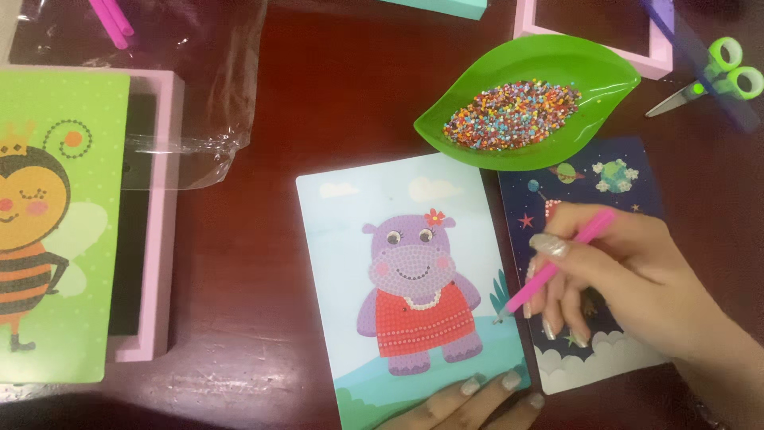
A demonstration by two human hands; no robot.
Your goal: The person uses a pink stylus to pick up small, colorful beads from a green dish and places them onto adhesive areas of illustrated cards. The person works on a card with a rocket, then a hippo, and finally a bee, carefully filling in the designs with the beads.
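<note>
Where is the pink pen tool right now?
In the head view, the pink pen sits in the right hand, right of centre, its tip at the right edge of the hippo card, below the green leaf-shaped tray.

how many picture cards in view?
3: the hippo card at centre under the left hand, the space card under the right hand, the bee card at left. Others may be out of frame.

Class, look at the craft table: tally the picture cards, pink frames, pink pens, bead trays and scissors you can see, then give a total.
Picture cards: 3 (hippo card, space card, bee card)
Pink frames: 2
Pink pens: 3
Bead trays: 1
Scissors: 1
Total: 10
</note>
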